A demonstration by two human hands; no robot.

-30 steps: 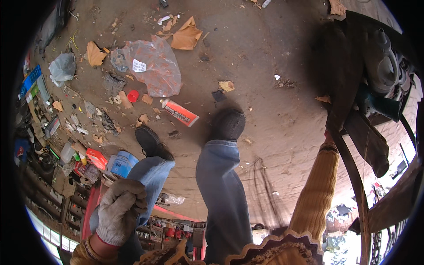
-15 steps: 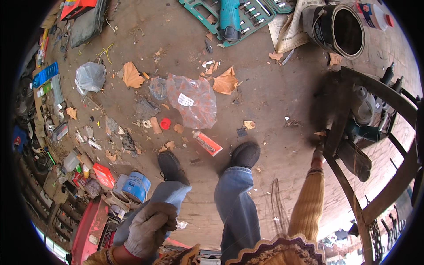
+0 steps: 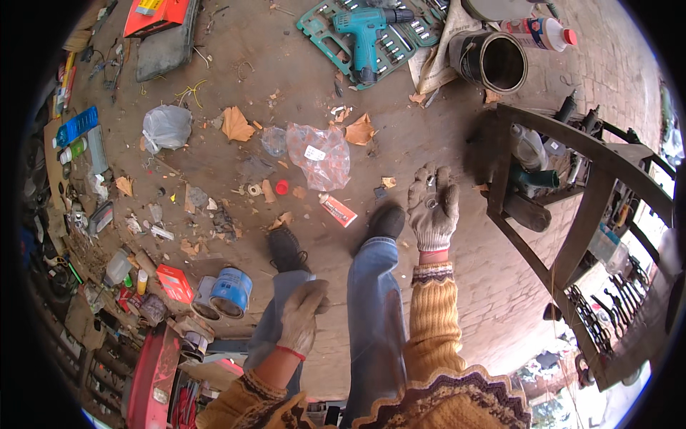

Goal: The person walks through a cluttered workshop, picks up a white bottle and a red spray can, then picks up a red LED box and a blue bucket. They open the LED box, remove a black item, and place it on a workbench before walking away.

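Observation:
My right hand (image 3: 433, 207), in a grey-white work glove, is held palm up above the floor, right of my right shoe. Small ring-shaped metal pieces (image 3: 430, 203) lie in its palm; the partly bent fingers do not close over them. My left hand (image 3: 304, 314), gloved too, is near my left knee with its fingers curled in; whatever they may hold is hidden. On the floor between my shoes and the plastic bag are a red and white tube (image 3: 338, 210) and a red cap (image 3: 282, 187). The clear plastic bag (image 3: 320, 159) has a white label.
A teal drill (image 3: 361, 36) lies on an open green socket case (image 3: 325, 44) at the far side. Beside it stands a dark open can (image 3: 493, 63). At right, a metal frame (image 3: 597, 146) holds bottles and tools. Blue can (image 3: 231, 292) and scattered clutter are at left.
My right hand has come from beside the metal frame at right back toward my right leg, palm now up with small metal pieces. My left hand has shifted right and slightly up. The view has turned.

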